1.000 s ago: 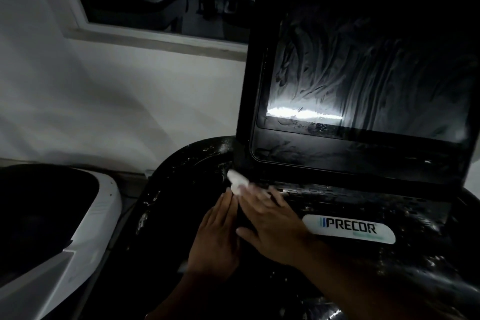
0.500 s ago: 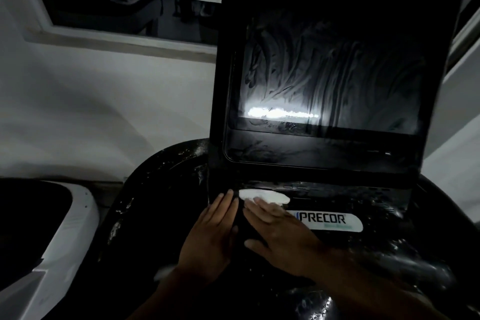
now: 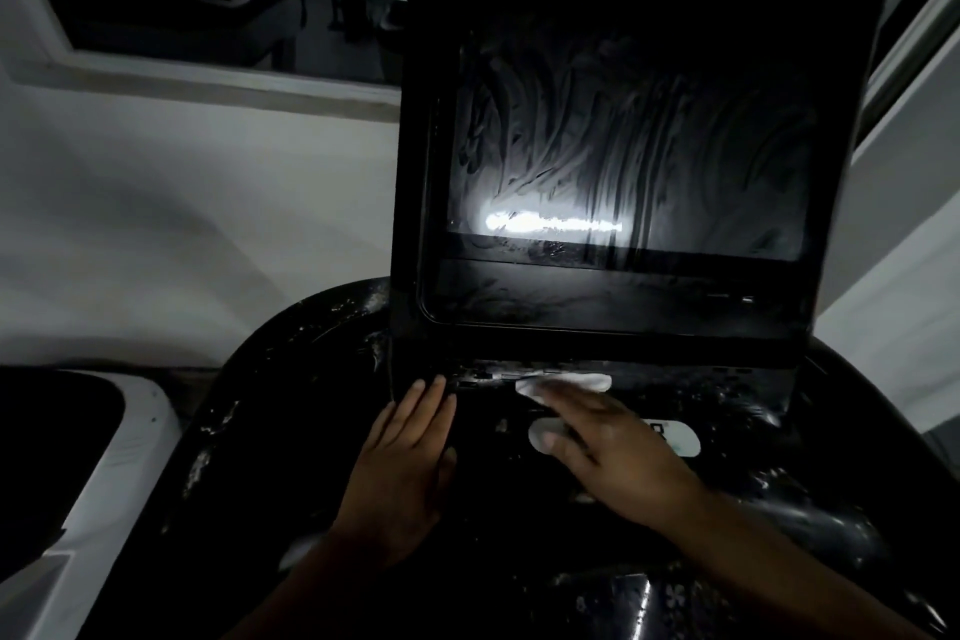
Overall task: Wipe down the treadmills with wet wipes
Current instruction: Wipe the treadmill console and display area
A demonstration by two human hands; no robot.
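Observation:
A black treadmill console (image 3: 291,431) fills the lower half of the view, wet and flecked with white residue. Its upright screen (image 3: 623,146) shows smeared wipe streaks and a bright reflection. A white wet wipe (image 3: 576,384) lies on the strip just below the screen. My right hand (image 3: 608,452) presses the wipe with straight fingers and covers part of the white brand label (image 3: 680,439). My left hand (image 3: 405,457) rests flat on the console beside it, fingers straight, fingertips near the screen's lower left corner.
A white and black machine housing (image 3: 104,473) stands at the lower left. Behind it is a pale wall (image 3: 182,224) with a framed window or mirror (image 3: 208,16) above. Another pale surface (image 3: 909,224) runs along the right.
My right hand has slid the wipe to the right along the strip under the screen, from its left corner toward the middle. The left hand has stayed flat on the console.

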